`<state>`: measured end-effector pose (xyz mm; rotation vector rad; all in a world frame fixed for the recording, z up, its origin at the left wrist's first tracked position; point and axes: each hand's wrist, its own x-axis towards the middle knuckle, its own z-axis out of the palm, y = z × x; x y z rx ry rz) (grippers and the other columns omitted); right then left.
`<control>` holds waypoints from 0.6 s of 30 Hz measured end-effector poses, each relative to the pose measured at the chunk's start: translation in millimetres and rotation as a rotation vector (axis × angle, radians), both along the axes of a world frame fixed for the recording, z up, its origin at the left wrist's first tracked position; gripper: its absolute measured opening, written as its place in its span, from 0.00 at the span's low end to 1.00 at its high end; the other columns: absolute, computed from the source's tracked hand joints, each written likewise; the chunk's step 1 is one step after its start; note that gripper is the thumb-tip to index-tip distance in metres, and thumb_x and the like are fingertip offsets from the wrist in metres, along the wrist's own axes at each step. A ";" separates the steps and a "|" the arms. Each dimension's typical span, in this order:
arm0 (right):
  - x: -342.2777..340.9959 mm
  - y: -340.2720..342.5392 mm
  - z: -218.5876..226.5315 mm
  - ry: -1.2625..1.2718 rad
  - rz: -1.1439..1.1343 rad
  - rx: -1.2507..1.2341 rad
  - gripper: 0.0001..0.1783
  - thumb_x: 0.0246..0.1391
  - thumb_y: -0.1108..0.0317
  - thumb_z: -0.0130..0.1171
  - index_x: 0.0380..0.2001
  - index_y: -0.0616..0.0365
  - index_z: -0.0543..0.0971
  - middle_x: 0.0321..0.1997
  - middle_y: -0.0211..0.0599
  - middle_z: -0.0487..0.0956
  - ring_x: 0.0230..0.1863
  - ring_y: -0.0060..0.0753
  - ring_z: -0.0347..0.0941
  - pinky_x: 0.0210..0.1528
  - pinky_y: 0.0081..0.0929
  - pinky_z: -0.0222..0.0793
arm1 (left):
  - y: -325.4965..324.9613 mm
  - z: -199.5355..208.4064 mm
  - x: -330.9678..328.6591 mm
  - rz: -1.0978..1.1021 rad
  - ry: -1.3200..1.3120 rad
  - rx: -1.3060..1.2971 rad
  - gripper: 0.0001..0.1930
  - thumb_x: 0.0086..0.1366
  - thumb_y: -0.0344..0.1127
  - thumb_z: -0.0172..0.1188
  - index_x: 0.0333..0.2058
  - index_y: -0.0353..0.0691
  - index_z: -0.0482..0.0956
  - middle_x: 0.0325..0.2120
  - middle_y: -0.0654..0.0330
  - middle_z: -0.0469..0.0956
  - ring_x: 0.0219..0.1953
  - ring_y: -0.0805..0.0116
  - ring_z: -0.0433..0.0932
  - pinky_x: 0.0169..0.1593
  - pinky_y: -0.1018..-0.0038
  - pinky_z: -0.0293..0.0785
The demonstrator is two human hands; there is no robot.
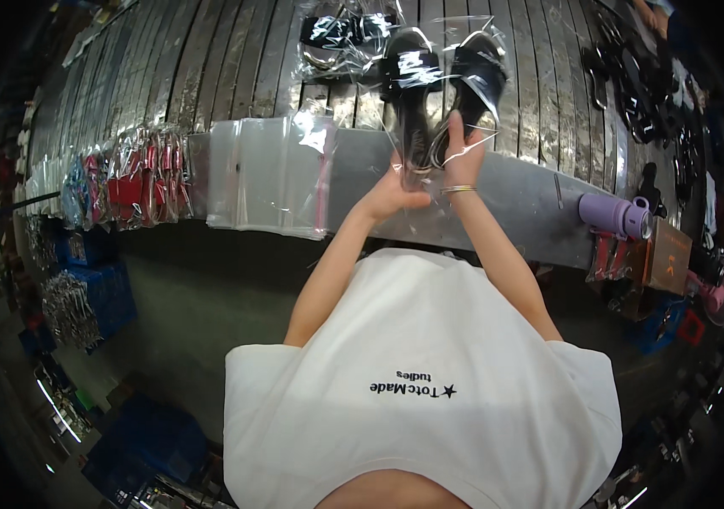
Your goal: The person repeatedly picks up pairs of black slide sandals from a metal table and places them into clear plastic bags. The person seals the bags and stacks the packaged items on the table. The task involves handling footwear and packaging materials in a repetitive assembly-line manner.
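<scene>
A pair of black slide sandals [414, 106] with shiny rims lies side by side in a clear plastic bag [498, 127], at the near edge of the slatted table. My left hand [392, 197] closes on the heel end of the left sandal, its thumb pointing right and its other fingers partly hidden. Around the heel part of the right sandal [479, 81], my right hand [462, 159] is closed, fingers partly behind the film. Just beyond, to the left, lies another bagged pair of black sandals [332, 32]. A stack of flat clear bags [269, 182] rests left of my hands.
Bagged red and pink items [146, 182] sit at the left on the table edge. To the right stand a purple tumbler [608, 214] and a cardboard box [665, 254]. More black sandals [633, 85] lie far right, near another person's arm [652, 15].
</scene>
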<state>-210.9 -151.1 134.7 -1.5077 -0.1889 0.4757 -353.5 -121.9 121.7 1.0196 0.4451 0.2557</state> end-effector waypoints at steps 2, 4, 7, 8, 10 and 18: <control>6.9 -31.7 -45.6 -0.039 0.073 -0.286 0.24 0.44 0.57 0.69 0.34 0.67 0.73 0.31 0.38 0.77 0.33 0.26 0.70 0.37 0.25 0.67 | -18.5 -23.1 5.3 0.079 0.061 -0.292 0.22 0.60 0.25 0.55 0.52 0.36 0.61 0.43 0.49 0.75 0.45 0.57 0.76 0.46 0.66 0.76; 10.3 -63.3 -71.9 -0.196 0.059 -0.553 0.29 0.38 0.58 0.72 0.38 0.68 0.73 0.35 0.41 0.77 0.37 0.32 0.73 0.42 0.26 0.68 | -37.1 -59.7 -3.4 0.116 0.136 -0.447 0.19 0.62 0.25 0.53 0.51 0.29 0.62 0.44 0.46 0.74 0.45 0.59 0.77 0.46 0.68 0.77; 31.7 -106.5 -108.9 -0.242 0.407 -0.416 0.51 0.25 0.67 0.76 0.55 0.67 0.60 0.52 0.50 0.70 0.53 0.42 0.68 0.56 0.32 0.63 | -42.2 -60.2 -4.8 0.133 0.203 -0.483 0.13 0.64 0.23 0.49 0.47 0.25 0.65 0.43 0.43 0.74 0.43 0.58 0.78 0.46 0.68 0.78; 32.8 -101.4 -101.0 -0.284 0.423 -0.427 0.52 0.25 0.67 0.76 0.56 0.66 0.59 0.54 0.51 0.68 0.55 0.44 0.66 0.57 0.33 0.62 | -41.1 -61.2 -3.3 0.109 0.218 -0.439 0.13 0.64 0.23 0.49 0.46 0.25 0.66 0.43 0.43 0.74 0.43 0.58 0.78 0.46 0.69 0.78; 40.1 -89.2 -92.6 -0.367 0.448 -0.450 0.54 0.25 0.66 0.75 0.58 0.64 0.56 0.58 0.52 0.64 0.58 0.47 0.63 0.59 0.35 0.59 | -38.5 -76.5 10.6 0.249 0.234 -0.373 0.14 0.64 0.24 0.49 0.48 0.26 0.65 0.41 0.44 0.75 0.42 0.58 0.78 0.44 0.69 0.78; -20.8 -78.8 -32.9 -0.927 0.940 -0.631 0.13 0.40 0.62 0.63 0.30 0.53 0.76 0.41 0.33 0.72 0.46 0.40 0.66 0.52 0.38 0.58 | -34.4 -60.3 -24.7 0.210 0.509 -0.205 0.14 0.69 0.33 0.41 0.41 0.26 0.70 0.33 0.50 0.78 0.34 0.60 0.81 0.33 0.71 0.81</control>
